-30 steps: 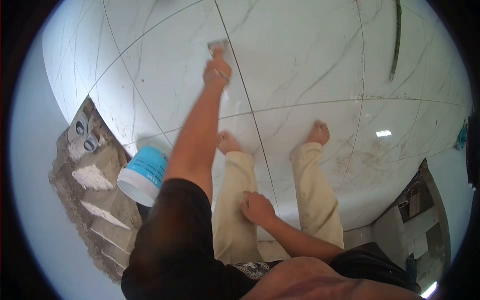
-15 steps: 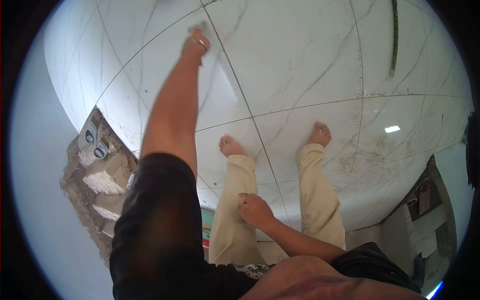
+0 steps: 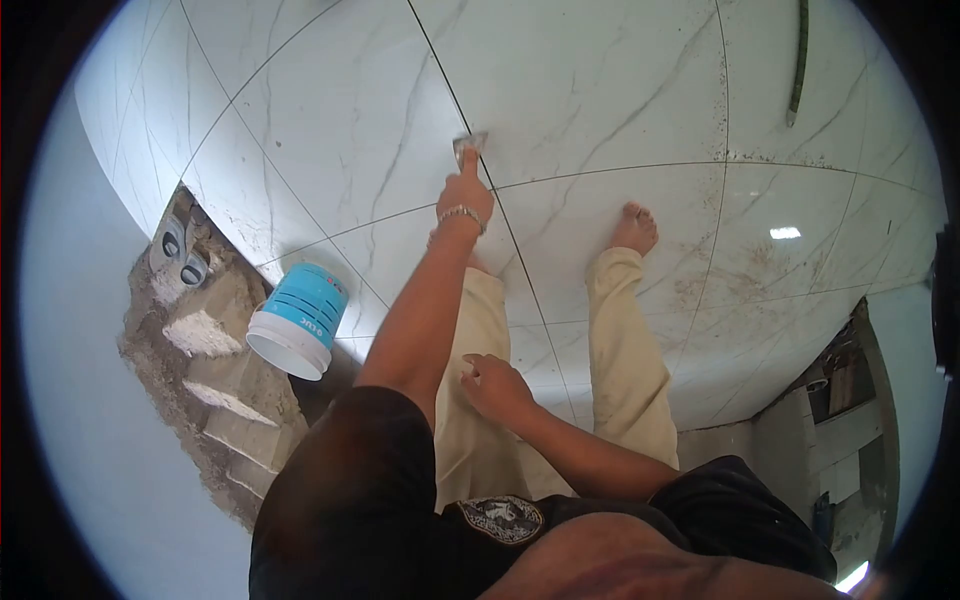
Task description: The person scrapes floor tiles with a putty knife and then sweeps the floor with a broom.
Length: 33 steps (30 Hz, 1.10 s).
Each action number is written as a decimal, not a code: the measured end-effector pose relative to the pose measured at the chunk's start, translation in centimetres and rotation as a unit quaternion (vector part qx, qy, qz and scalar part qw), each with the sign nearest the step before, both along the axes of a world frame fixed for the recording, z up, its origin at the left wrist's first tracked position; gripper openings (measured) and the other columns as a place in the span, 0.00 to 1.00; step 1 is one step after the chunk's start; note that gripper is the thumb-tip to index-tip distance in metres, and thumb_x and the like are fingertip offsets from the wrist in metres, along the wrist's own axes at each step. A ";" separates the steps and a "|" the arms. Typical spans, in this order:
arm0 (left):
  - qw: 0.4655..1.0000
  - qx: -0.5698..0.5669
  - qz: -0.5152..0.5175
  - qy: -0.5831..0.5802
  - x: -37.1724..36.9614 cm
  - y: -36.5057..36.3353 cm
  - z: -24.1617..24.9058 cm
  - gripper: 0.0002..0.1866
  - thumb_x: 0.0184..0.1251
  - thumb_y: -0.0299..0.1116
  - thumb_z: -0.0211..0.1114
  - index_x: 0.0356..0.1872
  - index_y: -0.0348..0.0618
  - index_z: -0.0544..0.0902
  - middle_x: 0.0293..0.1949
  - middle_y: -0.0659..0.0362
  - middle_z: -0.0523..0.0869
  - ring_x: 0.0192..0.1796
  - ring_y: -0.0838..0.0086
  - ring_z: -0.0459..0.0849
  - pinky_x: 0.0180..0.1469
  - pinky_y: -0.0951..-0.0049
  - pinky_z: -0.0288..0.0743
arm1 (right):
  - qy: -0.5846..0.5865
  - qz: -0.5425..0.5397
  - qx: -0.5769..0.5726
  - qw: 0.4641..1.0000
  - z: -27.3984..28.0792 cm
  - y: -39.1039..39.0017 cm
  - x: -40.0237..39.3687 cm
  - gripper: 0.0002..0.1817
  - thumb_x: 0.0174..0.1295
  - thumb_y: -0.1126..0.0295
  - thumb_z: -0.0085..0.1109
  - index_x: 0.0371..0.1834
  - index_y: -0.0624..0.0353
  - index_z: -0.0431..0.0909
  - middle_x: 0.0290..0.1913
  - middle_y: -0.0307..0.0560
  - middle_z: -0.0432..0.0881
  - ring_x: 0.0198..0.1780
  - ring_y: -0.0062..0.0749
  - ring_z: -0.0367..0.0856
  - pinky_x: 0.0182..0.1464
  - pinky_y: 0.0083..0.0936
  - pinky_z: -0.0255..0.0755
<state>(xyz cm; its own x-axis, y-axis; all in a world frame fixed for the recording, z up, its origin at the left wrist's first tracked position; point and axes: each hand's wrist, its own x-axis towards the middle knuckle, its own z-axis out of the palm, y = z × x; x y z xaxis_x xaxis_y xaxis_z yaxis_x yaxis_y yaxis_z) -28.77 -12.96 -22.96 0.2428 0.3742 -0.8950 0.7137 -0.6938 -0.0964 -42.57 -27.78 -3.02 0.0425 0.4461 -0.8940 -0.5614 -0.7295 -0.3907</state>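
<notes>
Small flat scraper (image 3: pixel 469 146) sits blade-down on the tiled floor (image 3: pixel 600 90), right where a long joint line (image 3: pixel 440 65) meets a cross joint; left hand (image 3: pixel 463 196) is clamped around its handle, arm stretched forward, bracelet at the wrist. Right hand (image 3: pixel 497 385) rests loosely curled on the left trouser leg (image 3: pixel 480 400), holding nothing as far as the view shows. Progress, as a judgement: the joints running toward the far edge of the floor look thin and clean, while the tiles toward the right-hand edge carry brown specks and smears along their seams, so cleaning or filling there seems undone; the fisheye blur makes joint fill hard to confirm. Count: one scraper, one blue-and-white bucket (image 3: pixel 296 321) tipped on its side at the floor's left edge beside rough broken masonry (image 3: pixel 205 375), two bare feet, one dark strip (image 3: pixel 797 62) lying near the far right corner.
</notes>
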 end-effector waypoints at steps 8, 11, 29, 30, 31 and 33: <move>0.996 0.070 -0.055 -0.026 2.6 5.7 -3.7 0.35 0.67 0.31 0.50 0.76 0.66 0.54 0.52 0.39 0.81 0.55 0.49 0.82 0.57 0.52 0.75 | 0.002 -0.035 0.022 0.999 0.2 -0.1 -0.3 0.22 0.63 0.61 0.55 0.56 0.62 0.77 0.44 0.58 0.81 0.46 0.54 0.80 0.51 0.44 0.73; 0.995 0.078 -0.042 -0.036 4.0 7.6 -3.2 0.33 0.69 0.34 0.49 0.76 0.68 0.55 0.56 0.41 0.79 0.57 0.51 0.82 0.58 0.53 0.76 | 0.012 -0.044 0.022 0.999 0.2 0.0 0.0 0.22 0.63 0.61 0.54 0.55 0.63 0.77 0.42 0.58 0.81 0.46 0.53 0.80 0.51 0.44 0.73; 0.995 0.042 0.031 -0.081 9.1 7.4 -4.7 0.38 0.64 0.30 0.48 0.77 0.65 0.52 0.60 0.41 0.78 0.62 0.53 0.79 0.65 0.60 0.71 | 0.016 -0.062 0.021 0.998 -0.2 0.2 0.1 0.22 0.62 0.61 0.55 0.56 0.62 0.77 0.41 0.57 0.82 0.45 0.51 0.81 0.49 0.42 0.74; 0.995 0.057 0.013 -0.082 8.2 7.1 -5.0 0.38 0.64 0.30 0.48 0.77 0.65 0.52 0.59 0.41 0.79 0.60 0.52 0.80 0.63 0.60 0.73 | 0.012 -0.066 0.020 0.998 -0.4 0.3 0.1 0.22 0.62 0.61 0.55 0.56 0.62 0.77 0.41 0.57 0.82 0.45 0.51 0.81 0.49 0.41 0.74; 0.994 0.071 -0.002 -0.079 7.7 6.8 -5.0 0.38 0.64 0.30 0.48 0.77 0.64 0.52 0.58 0.41 0.79 0.59 0.52 0.81 0.61 0.59 0.74 | 0.011 -0.065 0.022 0.998 -0.1 0.4 0.0 0.22 0.62 0.61 0.55 0.56 0.62 0.77 0.41 0.57 0.82 0.45 0.51 0.81 0.49 0.41 0.74; 0.995 0.075 -0.017 -0.064 8.2 7.6 -5.6 0.38 0.65 0.30 0.48 0.77 0.64 0.51 0.59 0.41 0.79 0.59 0.51 0.81 0.61 0.59 0.74 | 0.008 -0.066 0.026 0.997 0.1 0.3 0.0 0.22 0.62 0.61 0.55 0.56 0.63 0.77 0.41 0.58 0.82 0.45 0.51 0.81 0.49 0.42 0.74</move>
